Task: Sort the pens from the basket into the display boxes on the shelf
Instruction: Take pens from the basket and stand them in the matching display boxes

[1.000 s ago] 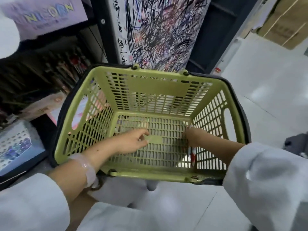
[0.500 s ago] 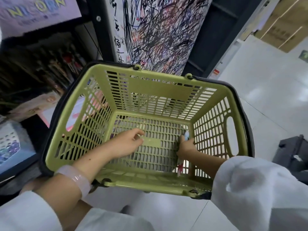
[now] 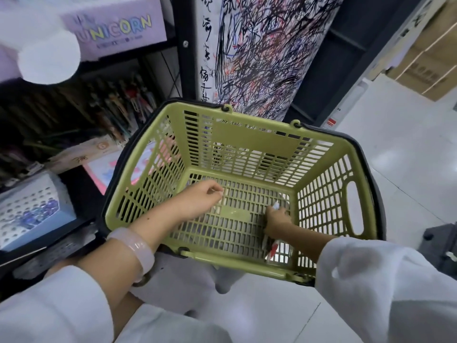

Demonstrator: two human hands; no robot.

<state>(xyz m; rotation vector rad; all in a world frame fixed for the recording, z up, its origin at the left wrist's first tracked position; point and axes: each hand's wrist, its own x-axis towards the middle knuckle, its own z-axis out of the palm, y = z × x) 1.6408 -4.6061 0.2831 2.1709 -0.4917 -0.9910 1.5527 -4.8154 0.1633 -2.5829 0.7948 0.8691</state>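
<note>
Head camera looks down past two white sleeves into a green basket (image 3: 329, 154) with slotted walls and a dark rim. Nearest, a pale bangle (image 3: 134, 246) circles the left wrist. Both hands reach over the near rim to the basket floor. The right hand (image 3: 277, 220) is curled closed around a small bunch of pens (image 3: 272, 248) near the right wall — white tips poke out past the knuckles, and the red and white ends trail back under the wrist against the floor slots. How many pens it grips cannot be made out. The left hand (image 3: 200, 198) sits nearer the middle of the floor, fingers drawn together with the fingertips pinching something small and pale; what it is cannot be told. The rest of the basket floor shows only bare grid.

Beyond the basket's left side stands a dark shelf (image 3: 180, 45) with rows of pens hanging in shadow, a perforated display box (image 3: 29, 211) low down, and a lilac box marked UNICORN (image 3: 116, 28) above. Straight behind the basket — a white panel covered in pen scribbles (image 3: 267, 50). White floor tiles (image 3: 405, 144) spread to the right.
</note>
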